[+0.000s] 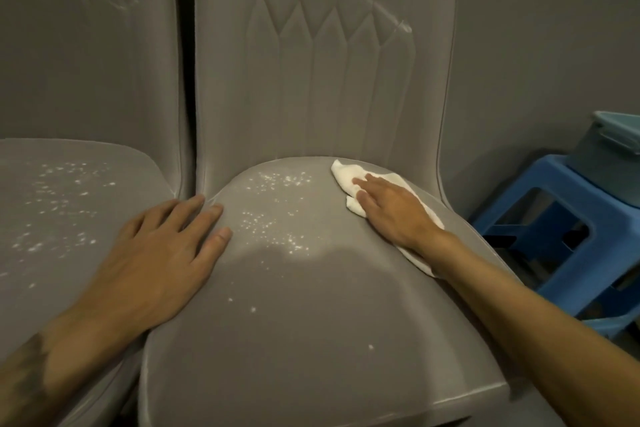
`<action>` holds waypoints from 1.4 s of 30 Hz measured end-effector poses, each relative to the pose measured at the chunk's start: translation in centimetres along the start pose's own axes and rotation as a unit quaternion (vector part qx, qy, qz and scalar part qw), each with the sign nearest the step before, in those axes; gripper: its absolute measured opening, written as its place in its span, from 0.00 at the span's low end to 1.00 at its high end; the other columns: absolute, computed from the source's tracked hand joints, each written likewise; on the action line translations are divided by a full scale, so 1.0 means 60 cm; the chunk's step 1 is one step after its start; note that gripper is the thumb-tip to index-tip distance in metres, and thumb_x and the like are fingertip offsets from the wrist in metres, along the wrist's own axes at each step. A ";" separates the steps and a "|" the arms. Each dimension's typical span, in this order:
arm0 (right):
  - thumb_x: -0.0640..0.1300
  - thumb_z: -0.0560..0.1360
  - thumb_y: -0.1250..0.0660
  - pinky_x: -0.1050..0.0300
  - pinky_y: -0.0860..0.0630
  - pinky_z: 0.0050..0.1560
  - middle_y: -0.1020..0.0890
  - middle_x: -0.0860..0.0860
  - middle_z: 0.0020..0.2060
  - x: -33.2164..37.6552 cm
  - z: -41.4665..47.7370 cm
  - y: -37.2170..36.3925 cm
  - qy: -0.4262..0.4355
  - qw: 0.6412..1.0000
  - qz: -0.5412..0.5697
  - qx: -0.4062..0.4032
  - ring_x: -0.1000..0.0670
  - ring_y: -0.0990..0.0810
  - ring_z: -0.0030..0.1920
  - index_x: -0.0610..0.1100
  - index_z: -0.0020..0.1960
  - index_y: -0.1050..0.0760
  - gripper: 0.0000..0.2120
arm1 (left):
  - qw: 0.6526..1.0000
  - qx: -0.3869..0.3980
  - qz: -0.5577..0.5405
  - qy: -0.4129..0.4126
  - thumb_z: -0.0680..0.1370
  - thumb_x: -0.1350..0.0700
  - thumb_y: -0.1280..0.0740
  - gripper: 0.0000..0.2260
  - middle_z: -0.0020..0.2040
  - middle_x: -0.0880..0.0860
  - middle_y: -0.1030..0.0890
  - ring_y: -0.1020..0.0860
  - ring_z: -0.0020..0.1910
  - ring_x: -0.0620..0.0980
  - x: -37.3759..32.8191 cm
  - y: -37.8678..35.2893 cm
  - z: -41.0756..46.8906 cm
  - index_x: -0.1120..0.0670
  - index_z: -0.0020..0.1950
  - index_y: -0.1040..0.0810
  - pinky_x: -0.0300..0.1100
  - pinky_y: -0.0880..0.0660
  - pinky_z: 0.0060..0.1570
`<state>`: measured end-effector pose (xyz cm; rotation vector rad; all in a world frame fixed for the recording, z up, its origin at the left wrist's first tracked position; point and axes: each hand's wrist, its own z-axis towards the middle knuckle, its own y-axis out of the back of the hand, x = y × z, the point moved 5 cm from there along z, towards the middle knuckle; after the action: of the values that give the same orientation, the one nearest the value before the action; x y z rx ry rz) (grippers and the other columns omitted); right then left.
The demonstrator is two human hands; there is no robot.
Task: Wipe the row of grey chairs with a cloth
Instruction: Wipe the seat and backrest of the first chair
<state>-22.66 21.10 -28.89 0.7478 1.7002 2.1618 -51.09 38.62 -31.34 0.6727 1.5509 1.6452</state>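
Observation:
A grey plastic chair [311, 305] fills the middle of the head view, its seat speckled with white powder [273, 222]. My right hand [394, 211] presses flat on a white cloth [346, 175] at the seat's back right, fingers straight. The cloth's far end shows beyond my fingertips and another bit shows under my wrist. My left hand [162, 250] rests flat on the seat's left edge, fingers spread. A second grey chair [69, 201] stands close on the left, its seat also dusted with white specks.
A blue plastic stool [568, 236] stands right of the chair, with a grey-blue container [609, 146] on top. A grey wall [536, 45] runs behind the chairs. A narrow dark gap separates the two chair backs.

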 end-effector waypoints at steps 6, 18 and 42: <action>0.62 0.83 0.53 0.76 0.58 0.70 0.37 0.60 0.76 0.033 -0.051 -0.018 0.120 0.992 0.025 0.020 0.67 0.44 0.73 0.58 0.77 0.38 0.24 | 1.000 -0.006 0.008 -0.005 0.80 0.33 0.66 0.35 0.84 0.46 0.41 0.41 0.81 0.51 0.001 0.003 0.000 0.41 0.84 0.44 0.51 0.43 0.79; 0.60 0.83 0.51 0.65 0.44 0.69 0.32 0.57 0.75 0.059 0.019 -0.043 0.130 0.991 0.042 0.002 0.56 0.36 0.73 0.57 0.75 0.35 0.22 | 1.000 -0.018 -0.002 -0.007 0.82 0.33 0.65 0.33 0.83 0.44 0.40 0.41 0.80 0.49 -0.001 0.000 -0.001 0.40 0.83 0.42 0.49 0.44 0.78; 0.59 0.83 0.48 0.78 0.49 0.63 0.30 0.61 0.72 0.099 0.080 -0.059 0.164 0.984 0.070 -0.014 0.62 0.37 0.70 0.59 0.73 0.32 0.20 | 1.000 -0.022 -0.008 0.009 0.80 0.33 0.68 0.34 0.84 0.42 0.44 0.46 0.82 0.47 -0.005 0.000 0.000 0.39 0.83 0.46 0.47 0.49 0.80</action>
<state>-25.14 29.01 -30.16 0.5415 1.8132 2.5156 -50.94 38.37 -31.28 0.6221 1.5250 1.6719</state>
